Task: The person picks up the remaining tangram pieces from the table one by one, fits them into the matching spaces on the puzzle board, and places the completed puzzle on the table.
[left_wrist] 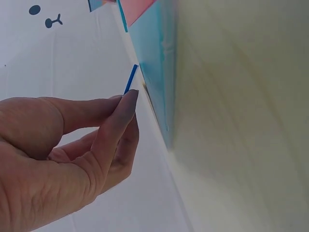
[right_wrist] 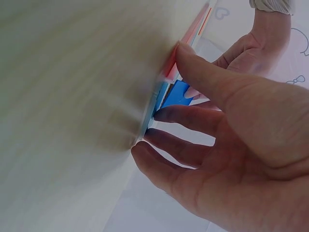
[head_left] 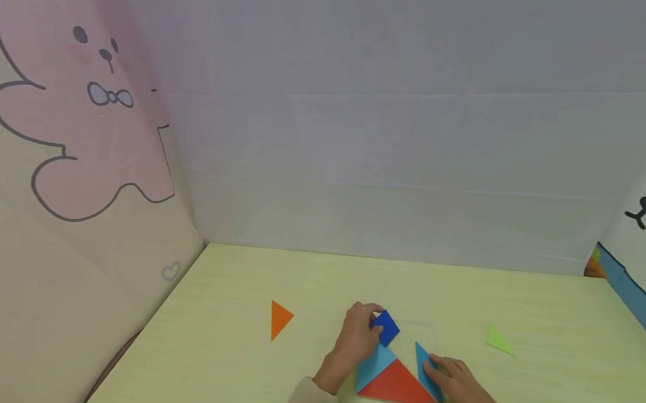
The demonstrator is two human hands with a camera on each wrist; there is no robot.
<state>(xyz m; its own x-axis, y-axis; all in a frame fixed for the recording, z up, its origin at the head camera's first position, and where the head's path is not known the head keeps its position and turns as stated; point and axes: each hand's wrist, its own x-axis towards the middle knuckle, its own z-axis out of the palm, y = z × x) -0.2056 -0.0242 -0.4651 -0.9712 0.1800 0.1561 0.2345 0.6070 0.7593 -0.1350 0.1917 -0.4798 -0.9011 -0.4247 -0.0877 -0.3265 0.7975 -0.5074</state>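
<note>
My left hand (head_left: 359, 331) pinches a dark blue square tangram piece (head_left: 386, 328) between thumb and fingers. In the left wrist view the square (left_wrist: 130, 79) appears edge-on at the fingertips. Just below it lies a light blue triangle (head_left: 376, 365), touching a large red triangle (head_left: 396, 386). My right hand (head_left: 464, 393) rests its fingertips on a slim blue tangram piece (head_left: 426, 369), whose full shape the fingers hide. Its thumb touches the red triangle's right corner. In the right wrist view these fingers (right_wrist: 181, 113) are slightly bent and spread.
An orange triangle (head_left: 280, 320) lies to the left on the pale wood-patterned table (head_left: 219, 358). Off to the right is a light green triangle (head_left: 498, 341). Hanging cloth (head_left: 362, 135) with printed cartoon figures stands behind the table and along both sides.
</note>
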